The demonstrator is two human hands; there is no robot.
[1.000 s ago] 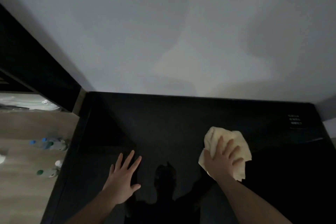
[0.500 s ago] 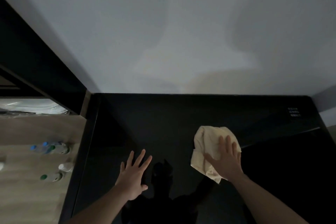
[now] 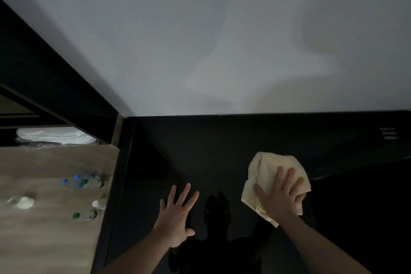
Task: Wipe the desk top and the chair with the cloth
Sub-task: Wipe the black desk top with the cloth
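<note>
Cream cloth (image 3: pixel 268 176): bunched on the black desk top (image 3: pixel 222 151), lying under the right hand (image 3: pixel 278 198).
Right hand: flat, fingers straight, pressing the cloth.
Left hand (image 3: pixel 176 216): spread flat on the desk, well left of the cloth, holding nothing.

Dim room, plain white wall (image 3: pixel 222 40) behind; wood-grain shelf (image 3: pixel 44 240) at left holding small bottles (image 3: pixel 83 181), black frame (image 3: pixel 55 87) above.

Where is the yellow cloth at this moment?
In the head view the cloth lies on the black desk top, right of centre, pressed flat under the right hand; the left hand rests beside it.
</note>
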